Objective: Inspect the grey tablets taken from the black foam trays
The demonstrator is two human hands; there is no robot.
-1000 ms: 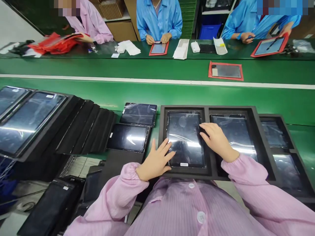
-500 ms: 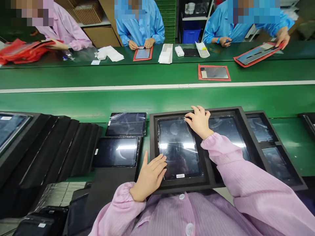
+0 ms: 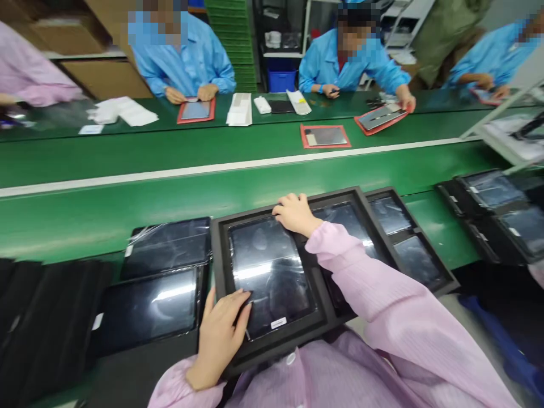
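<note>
A black foam tray [image 3: 323,276] lies in front of me with flat dark glass screens in its compartments. My left hand [image 3: 223,334] rests at the left edge of the nearest screen [image 3: 270,277], its fingers stretched out and the thumb apart over the tray's rim. At that screen's upper right corner is my right hand [image 3: 295,215], fingers bent but loose, touching the edge. A white label [image 3: 279,323] sits near the screen's lower edge. The second screen [image 3: 346,224] in the tray is partly hidden by my right sleeve.
Left of the tray lie two dark screens [image 3: 168,246] beside black foam trays [image 3: 55,317]. Another loaded tray [image 3: 408,238] sits to the right, with more screens [image 3: 495,190] beyond. Across the green bench [image 3: 170,150], co-workers handle panels on red sheets [image 3: 326,136].
The view has turned to the right, so things appear further left. My right hand's fingers have drawn closer together at the screen's corner. My left hand stays by the screen's left edge.
</note>
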